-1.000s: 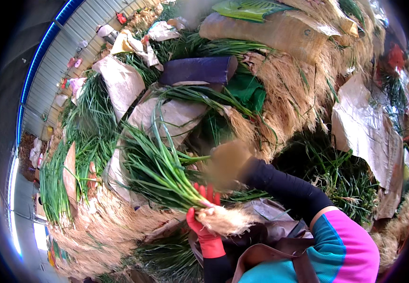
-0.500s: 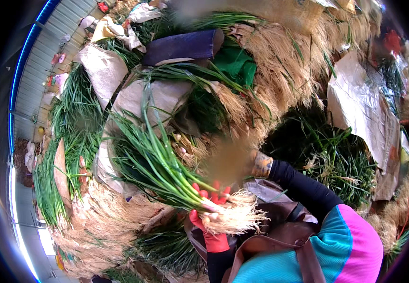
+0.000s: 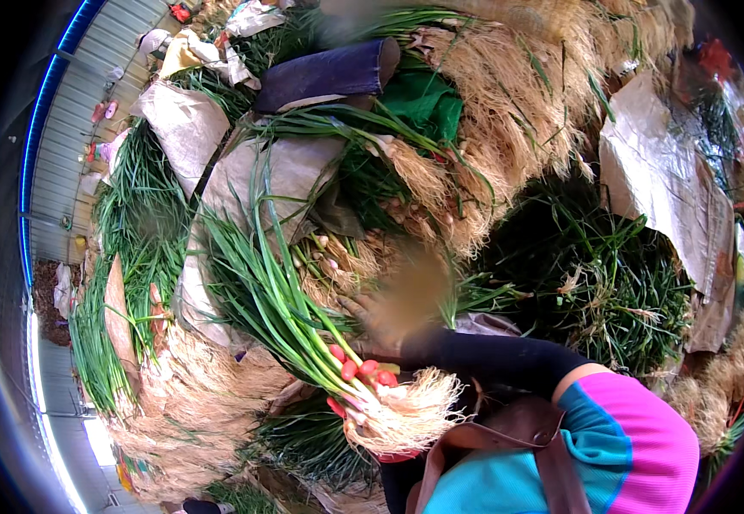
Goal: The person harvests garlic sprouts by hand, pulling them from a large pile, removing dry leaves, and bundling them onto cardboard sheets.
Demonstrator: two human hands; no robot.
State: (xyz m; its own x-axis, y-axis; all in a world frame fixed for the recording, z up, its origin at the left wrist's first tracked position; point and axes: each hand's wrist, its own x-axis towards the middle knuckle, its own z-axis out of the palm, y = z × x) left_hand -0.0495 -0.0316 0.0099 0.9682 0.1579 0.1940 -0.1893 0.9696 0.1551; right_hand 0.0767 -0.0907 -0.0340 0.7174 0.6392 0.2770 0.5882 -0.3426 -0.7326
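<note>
A bunch of green garlic hangs in my left hand, its leaves reaching up and left and its pale fibrous roots to the lower right. Red gloved fingers close round the white stems just above the roots. My right hand, in a patterned dull glove, extends leftward past the bunch, close to loose garlic plants lying on the heap. Its fingers look stretched out, with nothing visible in them. A brown blur covers part of this hand and wrist.
Heaps of green garlic with tan roots surround me. A dark leafy pile lies to the right beside a whitish sheet. Beyond the bunch are a pale sack, a dark blue roll and green cloth.
My right hand has moved left from the dark pile's edge to the loose plants, its forearm now crossing behind the roots. The held bunch has shifted slightly left and down.
</note>
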